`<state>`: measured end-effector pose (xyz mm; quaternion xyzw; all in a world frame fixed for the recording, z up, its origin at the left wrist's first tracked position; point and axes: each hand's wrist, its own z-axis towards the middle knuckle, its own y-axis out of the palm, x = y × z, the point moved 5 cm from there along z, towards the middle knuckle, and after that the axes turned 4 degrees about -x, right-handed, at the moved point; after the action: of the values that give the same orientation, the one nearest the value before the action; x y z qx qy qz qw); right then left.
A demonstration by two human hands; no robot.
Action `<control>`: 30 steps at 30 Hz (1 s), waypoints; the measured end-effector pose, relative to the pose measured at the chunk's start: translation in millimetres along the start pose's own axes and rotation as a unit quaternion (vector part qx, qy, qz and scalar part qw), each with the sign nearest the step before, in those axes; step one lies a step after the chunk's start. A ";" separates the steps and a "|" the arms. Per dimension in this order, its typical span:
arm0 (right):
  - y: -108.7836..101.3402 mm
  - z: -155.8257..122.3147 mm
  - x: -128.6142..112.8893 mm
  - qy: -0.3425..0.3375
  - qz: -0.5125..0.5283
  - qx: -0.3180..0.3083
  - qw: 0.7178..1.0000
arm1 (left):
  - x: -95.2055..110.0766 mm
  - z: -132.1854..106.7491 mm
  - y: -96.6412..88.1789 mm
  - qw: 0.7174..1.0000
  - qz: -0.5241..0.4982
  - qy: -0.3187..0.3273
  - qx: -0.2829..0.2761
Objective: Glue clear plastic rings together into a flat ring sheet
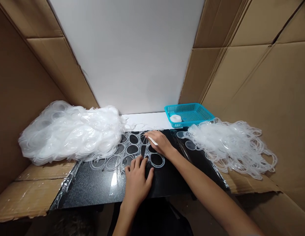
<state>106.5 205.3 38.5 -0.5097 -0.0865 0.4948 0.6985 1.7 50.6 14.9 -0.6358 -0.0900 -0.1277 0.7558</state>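
Note:
A clear plastic sheet with rows of round and oval outlines lies flat on the dark speckled tabletop. My left hand rests on its near edge, fingers spread and palm down, holding nothing. Above and to the right of it, my right hand grips a slim white pen-like tool. The tool slants up to the left, its thin tip near one outline in the far row. Whether the tip touches the plastic I cannot tell.
A large heap of translucent plastic rounds stands at the left. Loose cut-out plastic frames pile up at the right, over the table's edge. Behind is a blue basket with a white round lump. Cardboard walls enclose both sides.

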 end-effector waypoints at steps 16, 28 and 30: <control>-27.4 -10.2 17.5 0.063 0.210 0.095 0.971 | -8.3 -9.1 -3.9 0.998 -0.053 0.015 0.036; 21.7 -40.1 -58.1 0.014 0.314 -0.193 0.929 | -17.4 -62.5 -18.3 0.993 -0.053 0.068 0.082; 23.0 -39.5 -52.7 0.023 0.317 -0.172 0.933 | -15.5 -61.4 -17.6 0.994 -0.037 0.057 0.083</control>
<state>91.2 139.3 22.0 -0.6342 0.0114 0.6561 0.4090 -20.0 -11.4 16.1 -0.5585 -0.0803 -0.1835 0.8050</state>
